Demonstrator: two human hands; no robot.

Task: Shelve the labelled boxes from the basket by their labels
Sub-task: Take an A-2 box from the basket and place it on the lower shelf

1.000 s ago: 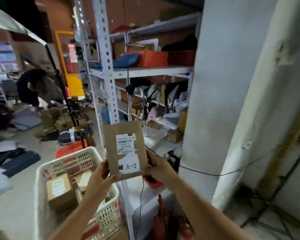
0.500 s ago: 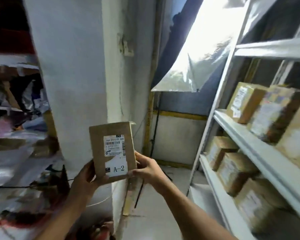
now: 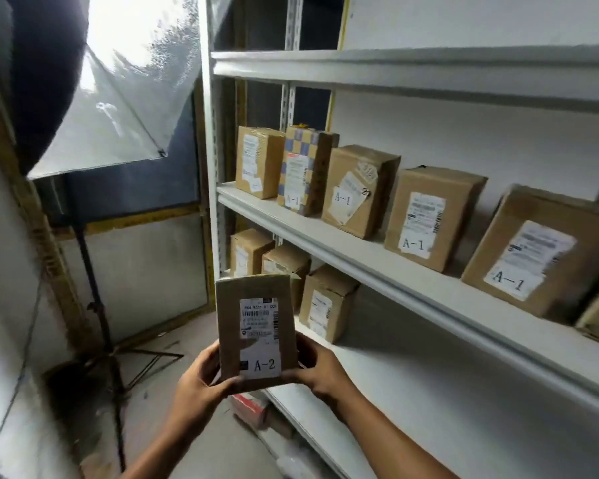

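Both hands, left hand (image 3: 201, 382) and right hand (image 3: 320, 369), gripped the box (image 3: 256, 326) (marked A-2) upright before the white shelves (image 3: 412, 285); three boxes (image 3: 327, 302) stood on the lower shelf, A-1 boxes (image 3: 429, 216) above, a light stand (image 3: 101, 323) beyond

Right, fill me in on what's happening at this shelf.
A person holds a cardboard box marked A-2 upright in front of a white shelving unit, left hand and right hand gripping its lower corners. The shelf at head height carries boxes marked A-1. The shelf below holds three more boxes whose labels are too blurred to read. The A-2 box is not yet on any shelf.
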